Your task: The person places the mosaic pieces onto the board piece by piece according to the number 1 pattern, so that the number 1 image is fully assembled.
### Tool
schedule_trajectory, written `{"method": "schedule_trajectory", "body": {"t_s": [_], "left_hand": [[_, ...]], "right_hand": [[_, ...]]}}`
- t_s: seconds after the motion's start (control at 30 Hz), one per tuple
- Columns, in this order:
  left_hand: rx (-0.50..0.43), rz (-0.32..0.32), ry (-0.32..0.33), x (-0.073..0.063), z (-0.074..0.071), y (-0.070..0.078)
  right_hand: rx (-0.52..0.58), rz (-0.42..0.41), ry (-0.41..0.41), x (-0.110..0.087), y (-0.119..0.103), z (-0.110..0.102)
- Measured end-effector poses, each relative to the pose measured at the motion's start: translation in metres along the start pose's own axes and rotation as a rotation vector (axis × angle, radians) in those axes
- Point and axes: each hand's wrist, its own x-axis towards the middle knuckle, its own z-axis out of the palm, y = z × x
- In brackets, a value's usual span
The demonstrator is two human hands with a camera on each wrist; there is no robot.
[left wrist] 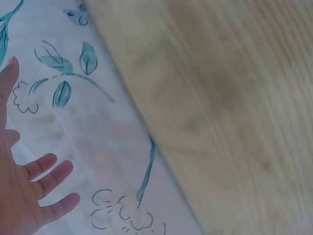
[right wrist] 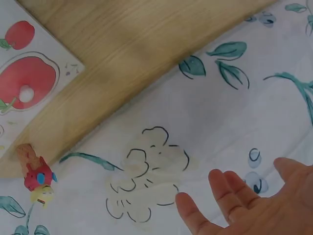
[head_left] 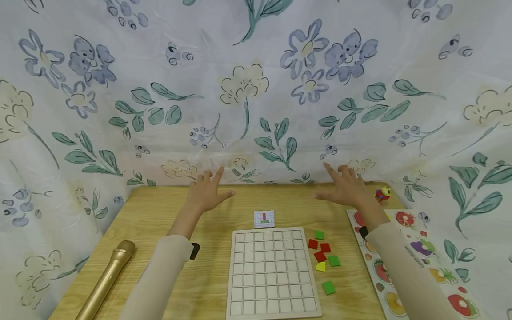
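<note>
A pale cloth [head_left: 244,44] printed with flowers and leaves hangs behind a wood-grain table [head_left: 200,284], and here, from the head view, both arms stretch out towards its far edge. The left hand [head_left: 204,191] is raised with nothing in its grip, thumb out wide; the right hand [head_left: 346,189] mirrors it, just as unladen. Between the sleeves lies a gridded board [head_left: 260,256], its squares bare, with a small printed card [head_left: 264,219] just beyond it. Just right of the board: three green tiles [head_left: 328,288], three red tiles [head_left: 320,256] and a yellow tile [head_left: 321,266], loose. A golden microphone [head_left: 108,280] lies off to the left, a fruit-picture board [head_left: 381,271] partly under the right sleeve.

Over to the left wrist: fingers apart before the cloth, nothing between them.

Right wrist now: fingers spread, no load, well apart from a little toy figure [right wrist: 37,176] by the table's edge.

My reading: a pause, no piece being handled. Handling a tile would call for lowering a hand and pinching one.
</note>
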Motion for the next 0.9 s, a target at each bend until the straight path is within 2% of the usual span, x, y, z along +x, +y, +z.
{"method": "schedule_trajectory", "body": {"t_s": [0.33, 0.57, 0.9], "left_hand": [[-0.091, 0.030, -0.034, -0.012, 0.016, 0.000], [-0.109, 0.026, -0.045, -0.017, 0.021, -0.001], [-0.114, 0.034, -0.064, -0.020, 0.026, 0.000]], "right_hand": [[0.008, -0.028, -0.018, -0.011, 0.005, 0.013], [-0.018, -0.046, -0.007, -0.013, 0.007, 0.022], [0.017, -0.032, -0.027, -0.018, 0.011, 0.031]]}}
